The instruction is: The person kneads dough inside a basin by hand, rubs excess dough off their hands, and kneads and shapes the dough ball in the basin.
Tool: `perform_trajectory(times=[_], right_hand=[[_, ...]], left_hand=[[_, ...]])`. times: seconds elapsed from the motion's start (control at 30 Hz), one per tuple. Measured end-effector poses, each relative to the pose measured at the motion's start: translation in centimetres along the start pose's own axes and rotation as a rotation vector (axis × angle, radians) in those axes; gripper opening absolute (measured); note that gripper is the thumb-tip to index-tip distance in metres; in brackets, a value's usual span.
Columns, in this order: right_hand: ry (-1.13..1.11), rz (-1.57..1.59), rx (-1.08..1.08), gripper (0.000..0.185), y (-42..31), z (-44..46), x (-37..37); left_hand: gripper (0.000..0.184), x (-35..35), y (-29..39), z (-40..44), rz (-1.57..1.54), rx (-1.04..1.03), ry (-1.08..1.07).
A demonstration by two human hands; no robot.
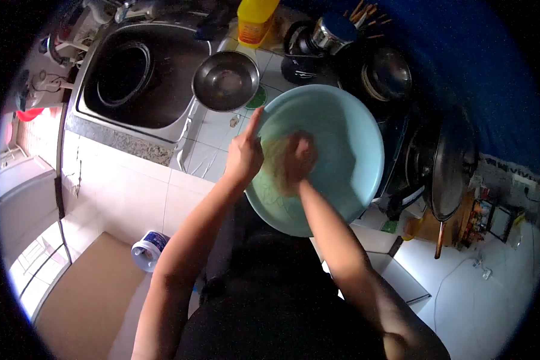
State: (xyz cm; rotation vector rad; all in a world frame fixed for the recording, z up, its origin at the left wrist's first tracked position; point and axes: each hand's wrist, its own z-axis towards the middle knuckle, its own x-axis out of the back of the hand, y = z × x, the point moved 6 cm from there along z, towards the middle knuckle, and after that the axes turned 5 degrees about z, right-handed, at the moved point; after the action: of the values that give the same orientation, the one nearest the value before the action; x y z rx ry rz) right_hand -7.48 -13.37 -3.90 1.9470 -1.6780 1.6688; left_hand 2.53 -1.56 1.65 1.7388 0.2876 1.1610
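A large light-blue plastic basin (369, 150) stands on the counter in front of me and holds what looks like water. My left hand (245, 157) grips its left rim, with one finger stretched up along the edge. Inside the basin is my right hand (301, 157), smeared by motion, its fingers hard to make out. Beside and below it spreads a yellowish-green mass (273, 165), too blurred to name. A steel bowl (226, 81) sits just beyond my left hand, close to the basin's rim.
At left is a steel sink (168, 72) with a dark round pan (125, 75) in it. A yellow bottle (255, 24) stands behind the steel bowl. Pots (387, 72) and a wok (450, 174) lie to the right. A white bucket (145, 257) is on the floor.
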Motion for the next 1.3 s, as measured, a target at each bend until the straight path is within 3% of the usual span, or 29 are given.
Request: perform_trajectory(times=[0.03, 0.1, 0.17, 0.2, 0.23, 0.3, 0.33, 0.37, 0.43, 0.5, 0.57, 0.6, 0.7, 0.77, 0.8, 0.83, 0.9, 1.0, 1.17, 1.23, 1.3], right_hand=[[-0.002, -0.002, 0.012, 0.042, 1.0, 1.5, -0.3], [0.222, 0.024, 0.096, 0.026, 4.8, 5.6, -0.8], [-0.038, 0.703, 0.329, 0.024, 7.9, 9.3, -1.4], [-0.175, 0.959, 0.219, 0.023, 7.5, 9.3, -1.5], [-0.182, 0.958, 0.229, 0.023, 5.5, 8.4, 0.2], [-0.261, 0.104, 0.294, 0.039, -1.1, 4.9, 4.5], [-0.293, -0.05, 0.22, 0.033, -3.8, 3.4, 4.9], [-0.296, -0.043, 0.225, 0.033, -2.7, 3.9, 2.6], [-0.32, -0.322, 0.242, 0.033, 0.7, 5.6, -3.2], [-0.248, -0.29, 0.334, 0.032, -1.8, 2.7, -1.9], [-0.414, -0.215, 0.335, 0.031, -3.1, 0.4, 0.1], [-0.396, -0.005, 0.501, 0.029, -4.4, -1.6, 2.7], [-0.389, 0.342, 0.573, 0.036, -0.1, -4.7, 7.7], [-0.275, 0.633, 0.374, 0.032, 4.5, -5.6, 9.7], [-0.135, 0.571, 0.24, 0.027, 6.7, -6.3, 10.0], [0.062, 0.235, 0.467, 0.021, 6.4, -7.0, 10.3], [0.291, 0.015, 0.498, 0.02, 6.4, -8.6, 9.4], [0.225, -0.189, 0.654, 0.021, 3.6, -9.9, 7.8], [0.114, -0.327, 0.66, 0.029, 4.1, -8.0, 3.9], [0.304, -0.412, 0.747, 0.024, 3.5, -6.7, 3.0], [0.282, -0.465, 0.692, 0.02, 2.2, -4.7, 2.4]], left_hand=[[0.066, 0.2, 0.2, -0.1, 0.001, 0.001, 0.012], [0.062, 0.0, -0.1, 0.0, 0.031, 0.115, -0.076], [0.062, 0.0, -0.3, 0.1, 0.048, 0.138, -0.091], [0.061, -0.3, -0.8, 0.1, 0.064, 0.169, -0.127], [0.061, -0.6, -1.1, 0.1, 0.065, 0.171, -0.115], [0.067, -0.6, -1.1, 0.1, 0.071, 0.045, 0.0], [0.068, -0.7, -1.2, 0.1, 0.063, 0.041, -0.001], [0.068, -0.6, -1.0, 0.1, 0.071, 0.042, 0.001], [0.069, -0.4, -0.7, 0.1, 0.067, 0.075, -0.02], [0.069, 0.0, -0.5, 0.0, 0.041, 0.07, -0.018], [0.069, 0.3, -0.5, 0.0, 0.014, 0.062, -0.021], [0.068, 0.1, -0.6, 0.0, 0.011, 0.044, -0.004], [0.066, 0.1, -0.6, 0.0, -0.036, 0.005, 0.04], [0.062, -0.1, -1.0, 0.0, 0.032, 0.122, -0.03], [0.062, 0.0, -0.7, 0.1, -0.014, 0.083, 0.005], [0.062, -0.1, -0.5, 0.1, -0.018, 0.083, 0.005], [0.061, -0.8, -0.5, 0.2, 0.031, 0.145, -0.103], [0.064, -0.9, -0.4, 0.4, -0.01, 0.073, -0.007], [0.063, -0.9, 0.3, 0.8, -0.03, 0.037, -0.005], [0.063, -1.2, 0.1, 1.0, -0.035, 0.034, -0.008], [0.063, -1.1, 0.4, 1.2, -0.048, 0.005, -0.007]])
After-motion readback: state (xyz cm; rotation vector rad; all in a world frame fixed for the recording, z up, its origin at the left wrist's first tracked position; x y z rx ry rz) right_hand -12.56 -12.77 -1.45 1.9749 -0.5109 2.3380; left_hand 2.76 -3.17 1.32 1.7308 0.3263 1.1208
